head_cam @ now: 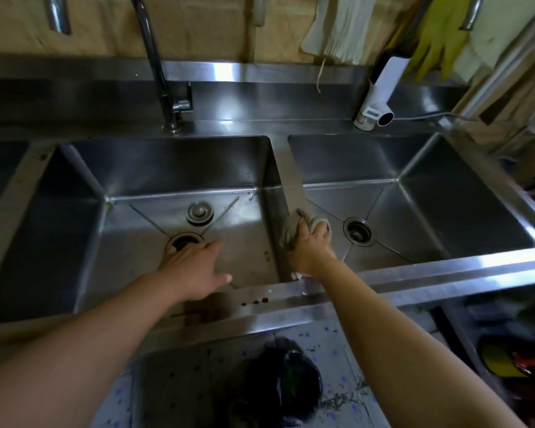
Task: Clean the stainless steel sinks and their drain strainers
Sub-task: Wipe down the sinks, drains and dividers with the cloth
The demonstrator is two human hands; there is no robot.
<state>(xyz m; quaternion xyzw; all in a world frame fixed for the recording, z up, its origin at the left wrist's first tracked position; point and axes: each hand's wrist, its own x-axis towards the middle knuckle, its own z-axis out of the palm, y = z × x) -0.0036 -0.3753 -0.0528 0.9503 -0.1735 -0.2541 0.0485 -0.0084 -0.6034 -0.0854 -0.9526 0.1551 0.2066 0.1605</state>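
Two stainless steel sinks lie side by side, the left sink and the right sink. A steel divider runs between them. My right hand presses a grey cloth on the near part of that divider. My left hand hovers flat, fingers apart, over the left sink's open drain. A drain strainer lies on the sink floor just behind that drain. The right sink's drain strainer sits in its hole.
A tall faucet rises behind the left sink. A white bottle stands on the back ledge, with cloths and yellow gloves hanging above. Red specks lie on the front rim. A dark bin stands on the floor below.
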